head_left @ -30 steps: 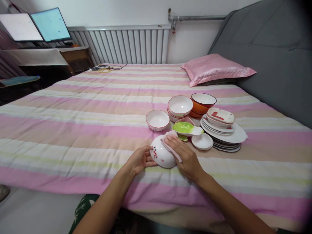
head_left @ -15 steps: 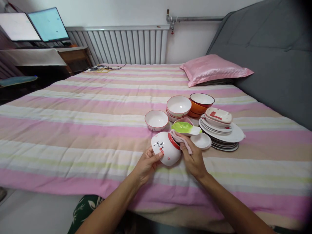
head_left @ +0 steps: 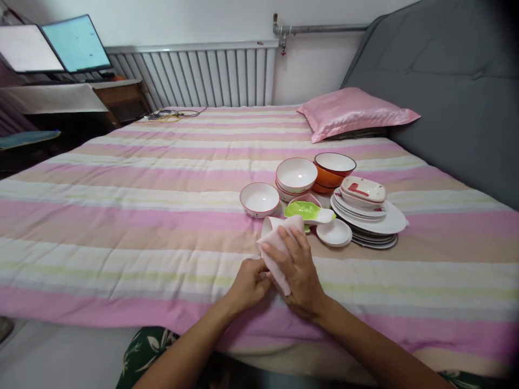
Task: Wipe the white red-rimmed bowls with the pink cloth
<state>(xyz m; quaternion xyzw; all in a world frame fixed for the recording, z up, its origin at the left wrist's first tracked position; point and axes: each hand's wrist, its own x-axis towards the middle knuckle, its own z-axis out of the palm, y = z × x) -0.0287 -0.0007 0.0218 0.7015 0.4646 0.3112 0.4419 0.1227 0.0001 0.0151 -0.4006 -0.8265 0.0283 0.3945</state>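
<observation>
My left hand [head_left: 249, 283] is closed at the near edge of a white bowl [head_left: 266, 228], most of which is hidden behind a pale pink cloth [head_left: 272, 249]. My right hand [head_left: 299, 273] presses that cloth over the bowl with its fingers spread across it. Just beyond the hands lie a green leaf-shaped dish [head_left: 302, 209] with a white spoon [head_left: 324, 216] on it, and a small white dish [head_left: 334, 233]. A red-rimmed white bowl [head_left: 259, 200] stands on the bedcover to the left of these.
Red-rimmed bowls [head_left: 297, 174] are stacked beside orange bowls [head_left: 328, 178]. Farther right stands a pile of plates [head_left: 395, 219] topped by square dishes [head_left: 364, 190]. A pink pillow [head_left: 357, 112] lies at the back against the grey headboard [head_left: 441, 92]. Cables [head_left: 174, 113] lie at the far left edge.
The bowl has turned, so its printed outer side no longer shows. My right hand and the cloth have moved left over it, and my left hand has shifted lower.
</observation>
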